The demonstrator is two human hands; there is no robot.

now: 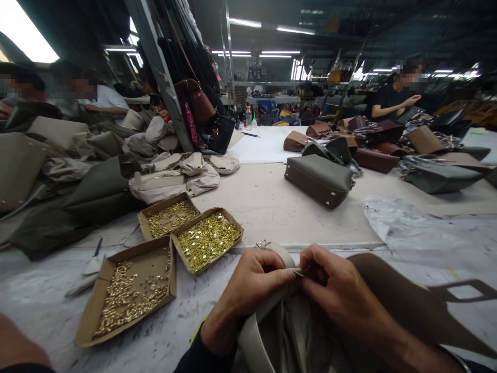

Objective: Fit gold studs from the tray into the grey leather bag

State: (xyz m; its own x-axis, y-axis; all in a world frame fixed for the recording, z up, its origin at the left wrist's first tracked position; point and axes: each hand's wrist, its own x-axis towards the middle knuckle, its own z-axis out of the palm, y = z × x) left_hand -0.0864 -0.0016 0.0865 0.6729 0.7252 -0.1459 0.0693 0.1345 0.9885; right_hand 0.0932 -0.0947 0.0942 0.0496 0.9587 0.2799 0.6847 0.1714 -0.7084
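A greyish-beige handbag [258,336] lies open in front of me at the bottom of the view, its lining partly showing. My left hand [258,277] pinches a strip at the bag's edge between thumb and fingers. Against the same spot, my right hand [330,274] is closed with bent fingers on the bag's material. Whether a small metal fitting sits between the fingertips, I cannot make out. A pale strap loop [281,252] curves up behind my left fingers. To the right, a dark olive flap [380,280] with a slotted end stretches across the table.
Left of my hands stand cardboard trays of small brass-coloured fittings: a front tray [134,290], a middle tray [207,241] and a back tray [166,216]. Bag parts [77,202] heap up at left. An olive bag [318,178] lies ahead; plastic sheeting [411,223] is at right. People work nearby.
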